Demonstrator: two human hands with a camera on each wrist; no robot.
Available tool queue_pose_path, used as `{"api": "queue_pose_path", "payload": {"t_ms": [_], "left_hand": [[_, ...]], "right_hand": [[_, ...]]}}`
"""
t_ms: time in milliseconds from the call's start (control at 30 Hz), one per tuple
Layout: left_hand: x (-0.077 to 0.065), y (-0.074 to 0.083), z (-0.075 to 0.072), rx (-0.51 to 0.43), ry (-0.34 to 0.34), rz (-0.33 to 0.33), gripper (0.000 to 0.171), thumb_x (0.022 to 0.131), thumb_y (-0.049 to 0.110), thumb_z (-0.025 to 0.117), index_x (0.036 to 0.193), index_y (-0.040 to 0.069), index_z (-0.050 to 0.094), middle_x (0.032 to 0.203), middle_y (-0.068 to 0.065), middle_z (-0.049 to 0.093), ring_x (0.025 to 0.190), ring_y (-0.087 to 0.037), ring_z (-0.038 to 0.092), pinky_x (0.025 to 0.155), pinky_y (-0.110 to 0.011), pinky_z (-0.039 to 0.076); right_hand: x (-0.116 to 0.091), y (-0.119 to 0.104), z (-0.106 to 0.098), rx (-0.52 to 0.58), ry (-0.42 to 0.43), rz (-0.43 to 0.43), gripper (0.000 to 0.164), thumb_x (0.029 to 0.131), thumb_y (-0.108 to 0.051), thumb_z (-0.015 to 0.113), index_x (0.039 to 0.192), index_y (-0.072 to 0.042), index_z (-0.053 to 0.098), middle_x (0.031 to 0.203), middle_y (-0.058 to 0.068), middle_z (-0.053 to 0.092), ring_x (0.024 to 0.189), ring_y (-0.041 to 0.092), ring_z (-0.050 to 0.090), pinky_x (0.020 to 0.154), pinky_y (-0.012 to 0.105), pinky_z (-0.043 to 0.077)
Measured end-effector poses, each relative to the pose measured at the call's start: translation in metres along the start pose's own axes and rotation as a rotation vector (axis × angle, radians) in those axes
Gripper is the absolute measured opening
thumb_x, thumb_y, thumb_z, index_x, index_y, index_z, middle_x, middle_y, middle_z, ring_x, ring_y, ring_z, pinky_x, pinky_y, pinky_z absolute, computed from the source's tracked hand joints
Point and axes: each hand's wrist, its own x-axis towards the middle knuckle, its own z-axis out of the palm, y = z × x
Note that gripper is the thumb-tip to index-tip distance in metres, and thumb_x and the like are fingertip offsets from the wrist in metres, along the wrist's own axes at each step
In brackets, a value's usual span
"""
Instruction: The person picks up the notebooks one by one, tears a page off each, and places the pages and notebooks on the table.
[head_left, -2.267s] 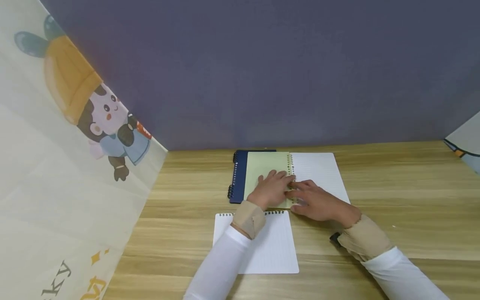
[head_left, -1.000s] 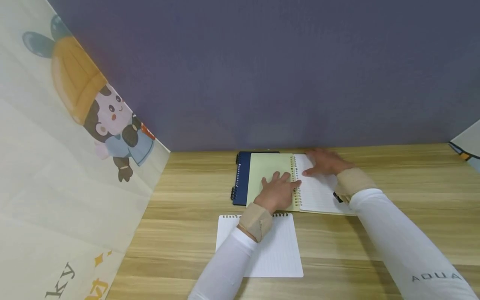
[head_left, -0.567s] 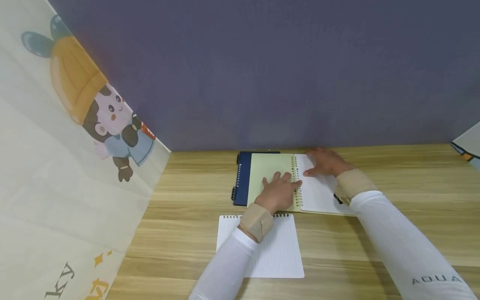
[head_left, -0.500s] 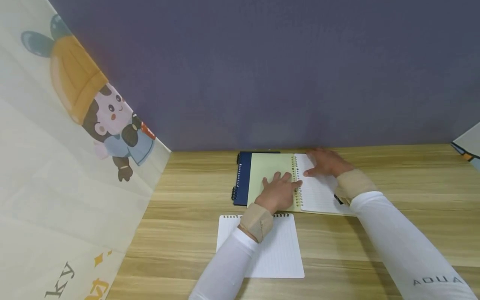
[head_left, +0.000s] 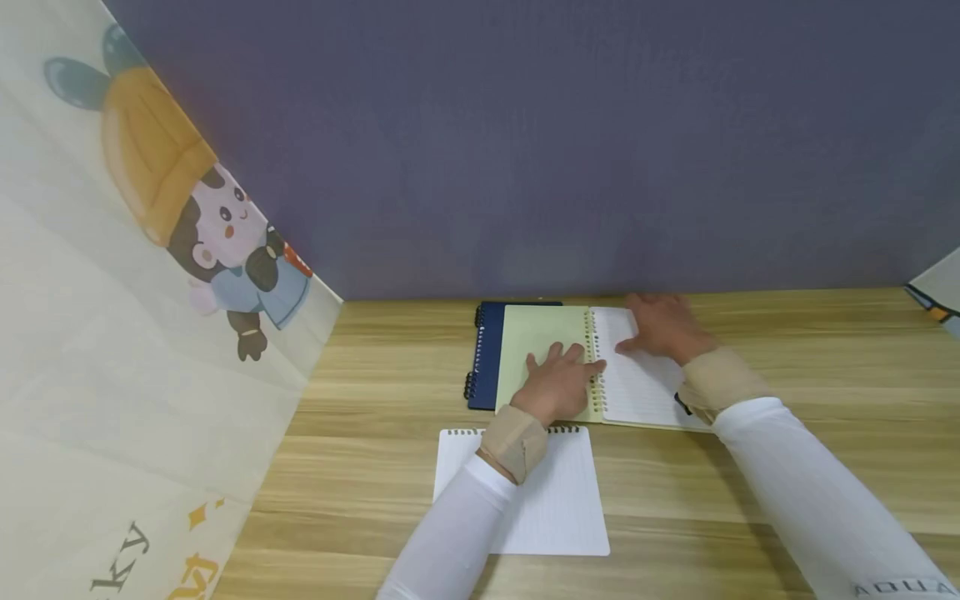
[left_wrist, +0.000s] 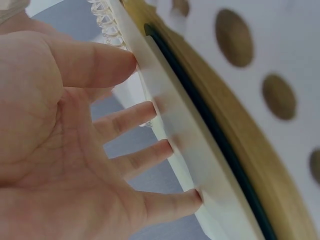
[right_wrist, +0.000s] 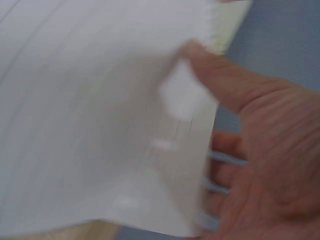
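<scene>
A spiral notebook lies folded out on the table, its pale green cover [head_left: 528, 329] at left and a white lined page [head_left: 633, 387] at right of the rings. My left hand [head_left: 553, 390] rests on the cover with fingers spread, the thumb reaching to the rings; the left wrist view shows the fingertips pressing on it. At the page's far edge, my right hand [head_left: 663, 327] grips the paper. In the right wrist view the thumb lies on top of the buckled page [right_wrist: 100, 125], the fingers partly hidden past its edge.
A navy ring-bound notebook [head_left: 489, 358] sits partly under the green cover. Nearer me lies a loose lined sheet [head_left: 551, 508] with punched holes along its top, partly under my left forearm. A dark panel [head_left: 525, 150] stands behind the wooden table [head_left: 360, 500].
My right hand left the rings for the page's far edge, and over the last half second it shifted slightly right. The left hand stays on the cover.
</scene>
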Motion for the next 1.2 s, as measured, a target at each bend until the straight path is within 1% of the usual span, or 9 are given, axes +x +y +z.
{"api": "queue_pose_path", "payload": {"t_ms": [133,267,433,667,733,833,967,1100,1200], "left_hand": [[-0.001,0.001,-0.001,-0.015,-0.002,-0.001,0.059,0.089,0.017,0.047,0.139,0.044,0.034,0.144,0.010,0.028,0.128,-0.019,0.024,0.096,-0.058,0.023],[-0.002,0.002,-0.003,-0.027,0.005,-0.003,0.060,0.088,0.015,0.048,0.139,0.043,0.034,0.143,0.009,0.029,0.127,-0.019,0.026,0.096,-0.058,0.022],[-0.002,0.001,-0.002,-0.028,0.016,-0.002,0.060,0.088,0.013,0.046,0.139,0.042,0.034,0.142,0.009,0.030,0.127,-0.019,0.025,0.097,-0.058,0.021],[-0.001,-0.001,0.002,-0.036,0.014,-0.001,0.059,0.090,0.012,0.043,0.140,0.044,0.032,0.144,0.010,0.029,0.132,-0.019,0.021,0.098,-0.057,0.019],[-0.001,-0.002,0.003,-0.032,0.019,-0.008,0.061,0.090,0.011,0.042,0.141,0.043,0.030,0.145,0.011,0.028,0.133,-0.019,0.020,0.098,-0.057,0.020],[-0.001,0.000,0.005,-0.022,0.022,-0.014,0.062,0.091,0.011,0.043,0.145,0.035,0.025,0.146,0.012,0.027,0.135,-0.019,0.019,0.098,-0.056,0.021],[-0.001,0.004,0.003,0.007,0.009,-0.026,0.058,0.094,0.014,0.039,0.147,0.025,0.020,0.147,0.011,0.026,0.136,-0.020,0.019,0.098,-0.055,0.023],[0.002,0.004,-0.005,0.027,-0.021,-0.044,0.053,0.096,0.017,0.033,0.147,0.022,0.021,0.146,0.009,0.026,0.133,-0.019,0.022,0.095,-0.053,0.029],[0.007,0.001,-0.015,0.026,-0.043,-0.063,0.056,0.095,0.027,0.042,0.147,0.019,0.022,0.145,0.007,0.026,0.130,-0.019,0.025,0.090,-0.051,0.034]], "right_hand": [[-0.017,0.005,-0.014,0.022,0.014,0.012,0.068,0.076,-0.048,0.066,0.124,-0.001,0.050,0.118,0.023,0.053,0.104,0.043,0.049,0.085,0.055,0.034],[-0.039,0.018,-0.022,0.225,0.023,0.051,0.054,0.085,-0.044,0.058,0.115,0.001,0.056,0.098,0.017,0.061,0.078,0.027,0.056,0.064,0.042,0.044],[-0.063,0.031,-0.013,0.443,-0.042,0.089,0.057,0.092,-0.050,0.045,0.105,0.003,0.059,0.073,0.007,0.055,0.061,0.018,0.046,0.055,0.034,0.040],[-0.083,0.036,0.009,0.608,-0.110,0.144,0.063,0.095,-0.052,0.033,0.112,0.004,0.057,0.104,0.016,0.059,0.083,0.021,0.055,0.069,0.036,0.044],[-0.085,0.036,0.013,0.650,-0.124,0.159,0.063,0.095,-0.053,0.033,0.112,0.004,0.057,0.098,0.013,0.060,0.083,0.021,0.056,0.070,0.036,0.044],[-0.087,0.038,0.018,0.686,-0.149,0.191,0.062,0.095,-0.053,0.033,0.100,0.004,0.057,0.081,0.007,0.057,0.071,0.019,0.052,0.065,0.035,0.043],[-0.090,0.040,0.020,0.684,-0.172,0.213,0.065,0.094,-0.055,0.032,0.102,0.004,0.056,0.086,0.009,0.056,0.075,0.018,0.051,0.066,0.034,0.042],[-0.090,0.039,0.017,0.711,-0.192,0.214,0.066,0.094,-0.056,0.032,0.112,0.003,0.055,0.101,0.011,0.057,0.087,0.021,0.053,0.073,0.035,0.042],[-0.089,0.038,0.015,0.715,-0.196,0.206,0.063,0.094,-0.056,0.032,0.108,0.001,0.056,0.098,0.010,0.057,0.086,0.021,0.052,0.074,0.035,0.042]]}}
